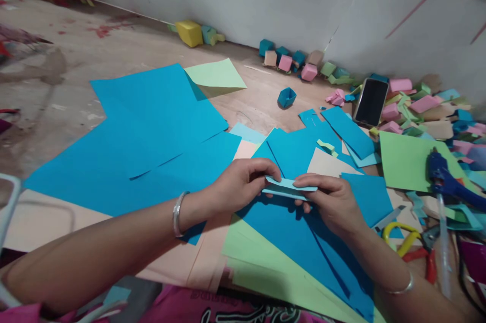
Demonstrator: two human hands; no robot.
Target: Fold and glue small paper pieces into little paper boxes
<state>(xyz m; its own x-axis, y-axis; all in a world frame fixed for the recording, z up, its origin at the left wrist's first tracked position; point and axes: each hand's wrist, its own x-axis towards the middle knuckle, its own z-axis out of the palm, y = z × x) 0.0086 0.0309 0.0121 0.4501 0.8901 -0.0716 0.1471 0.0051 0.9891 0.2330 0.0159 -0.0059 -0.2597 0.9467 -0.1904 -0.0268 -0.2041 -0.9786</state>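
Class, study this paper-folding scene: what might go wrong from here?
The light blue folded strip, held by the left hand and right hand, might crease crookedly if pressed unevenly. The metal blade lies close to the right forearm, which it might nick. The blue glue gun lies partly over the light green sheet; if hot, which I cannot tell, it might mark it.

Pale grey wall [243, 1] with slanting reddish streak [415, 9], tan surface [148, 49] with red stains [104, 31] below, soft light.
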